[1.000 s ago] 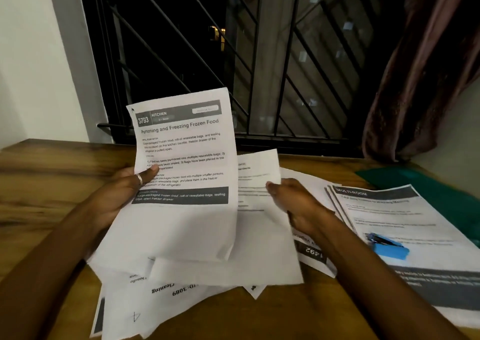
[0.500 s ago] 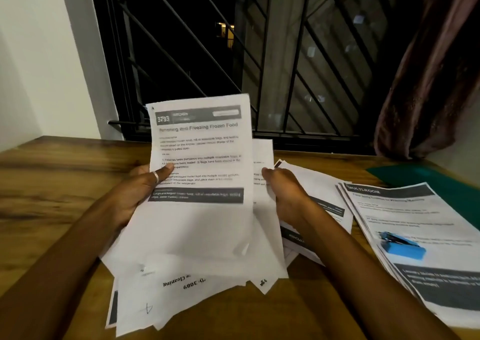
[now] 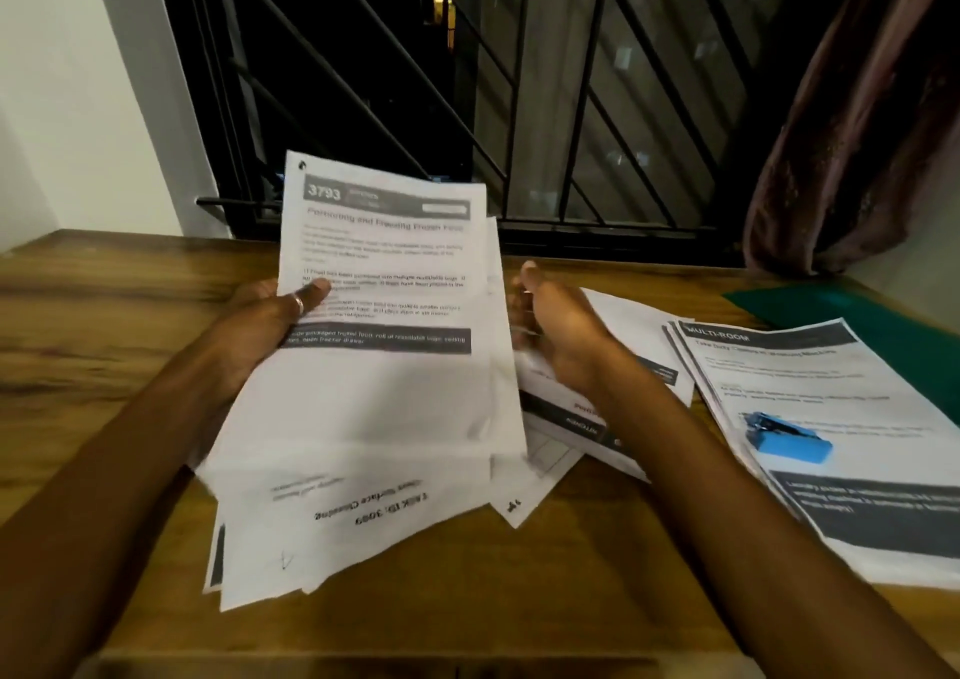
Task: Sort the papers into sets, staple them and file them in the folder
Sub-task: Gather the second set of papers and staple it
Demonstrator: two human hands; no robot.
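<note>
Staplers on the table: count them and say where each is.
1. The blue stapler lies on the stack of papers at the right; another could be hidden under loose sheets.

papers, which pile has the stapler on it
The MULTI-ROOM pile, far right beside the green folder: the blue stapler lies on it. The 3793 sheets in the left hand bear nothing.

Log: I read the left hand [image 3: 265,325] gripping the 3793 sheet [image 3: 384,408] at its left edge, ringed thumb laid across the print, fingers behind. Right hand [image 3: 558,333] sits at the sheet's right edge, thumb up. Its fingers are blurred, so grip unclear.
</note>
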